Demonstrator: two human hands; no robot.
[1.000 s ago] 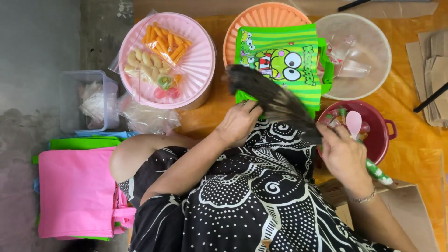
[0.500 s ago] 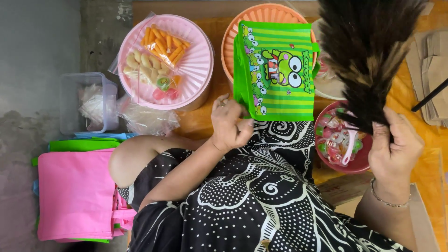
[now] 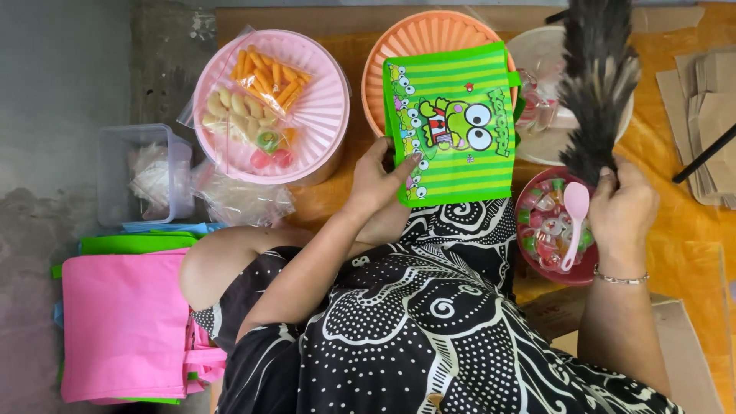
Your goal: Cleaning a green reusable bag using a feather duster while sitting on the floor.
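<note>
My left hand (image 3: 378, 179) grips the lower left edge of a green striped bag with a cartoon frog print (image 3: 452, 126), which rests against an orange ribbed basket (image 3: 410, 42). My right hand (image 3: 622, 211) holds the base of a dark feather duster (image 3: 596, 84), its feathers pointing away over a clear plastic bowl (image 3: 537, 54). Just left of my right hand stands a dark red bowl (image 3: 556, 230) with small jelly cups and a pink spoon (image 3: 575, 207).
A pink ribbed basket (image 3: 322, 100) holds clear packets of snacks (image 3: 257, 100). A clear box (image 3: 146, 172) and a pile of plastic bags sit at the left. Pink and green bags (image 3: 126, 318) lie near my knee. Brown paper bags (image 3: 709, 115) lie on the orange mat at the right.
The feather duster went from across the green bag to the right, swung up close to the camera, then lowered over the clear bowl. My left hand took hold of the bag's edge.
</note>
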